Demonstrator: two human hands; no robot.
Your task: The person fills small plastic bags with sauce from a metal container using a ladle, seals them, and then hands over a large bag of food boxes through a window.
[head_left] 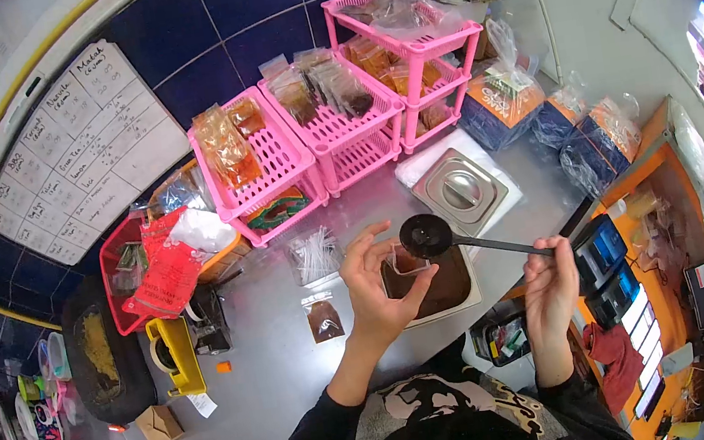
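Three pink racks (258, 157) along the surface's far edge. Two metal trays: one lidded (460, 191), one of brown paste (438, 284). One black ladle (426, 236). One yellow tape dispenser (176, 357). One cardboard box (158, 424). Two blue cartons (494, 110).

Black ladle (426, 235) glossy plastic; small bag (403, 260) clear thin plastic; counter (282, 365) smooth brushed metal, dull sheen; lidded pan (460, 191) shiny steel; pink racks (331, 133) matt plastic lattice; wall tiles (200, 34) glossy blue ceramic
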